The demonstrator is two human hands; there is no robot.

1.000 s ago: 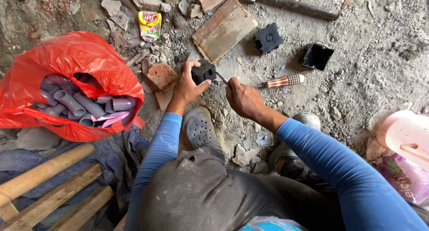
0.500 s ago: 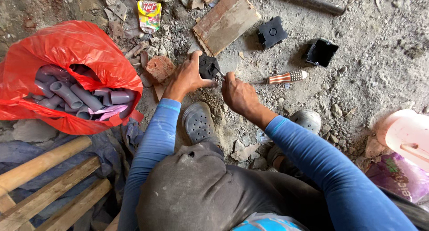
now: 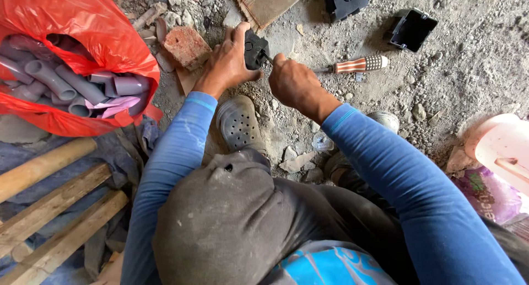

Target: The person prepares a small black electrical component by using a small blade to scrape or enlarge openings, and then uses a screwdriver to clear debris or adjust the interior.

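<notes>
Compared with the earlier frame, both hands are sitting higher in view. Left hand (image 3: 228, 62) is gripping a black electrical box (image 3: 254, 48) above the rubble floor (image 3: 468, 70); right hand (image 3: 292, 81), closed on a thin tool, is meeting it from the right. A striped-handled screwdriver (image 3: 358, 64) is lying rightward, nearer the right hand.

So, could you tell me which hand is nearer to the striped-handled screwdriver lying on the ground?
Right. The right hand is just beside the screwdriver, apart from it; the left hand is farther off, gripping a small black box.
</notes>
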